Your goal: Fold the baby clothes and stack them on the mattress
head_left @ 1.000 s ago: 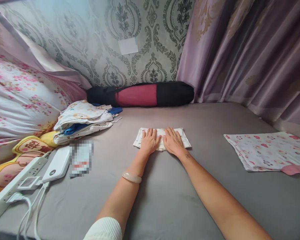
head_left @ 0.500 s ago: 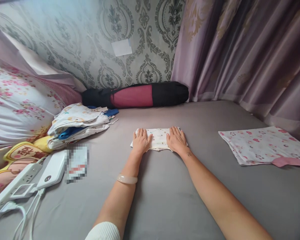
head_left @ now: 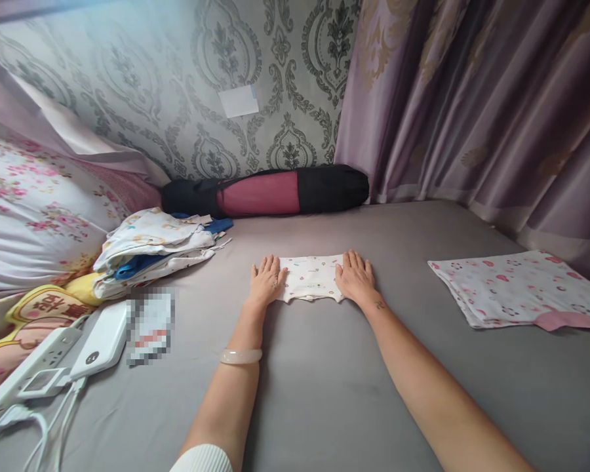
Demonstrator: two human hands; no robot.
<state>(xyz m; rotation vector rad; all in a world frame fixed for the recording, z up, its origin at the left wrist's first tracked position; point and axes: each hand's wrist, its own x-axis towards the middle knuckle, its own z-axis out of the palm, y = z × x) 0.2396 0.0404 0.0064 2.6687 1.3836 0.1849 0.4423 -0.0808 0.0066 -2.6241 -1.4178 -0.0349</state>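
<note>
A small folded cloth [head_left: 309,278] — white with tiny prints — lies flat on the grey bed [head_left: 324,393], in front of the black-and-red roll [head_left: 268,191] that sits against the wall. The left hand [head_left: 265,282] rests on the cloth's left end and the right hand [head_left: 356,278] on its right end; both are flat, palms down, fingers straight and close together, gripping nothing. A pale bangle [head_left: 240,356] circles the left wrist. Left of the cloth sits a pile of clothes [head_left: 152,249], and nearer than that a white power bank [head_left: 101,342] beside a power strip [head_left: 24,380]. Well to the cloth's right lies a folded sheet [head_left: 516,285] with red spots — beside the curtain [head_left: 472,98].
</note>
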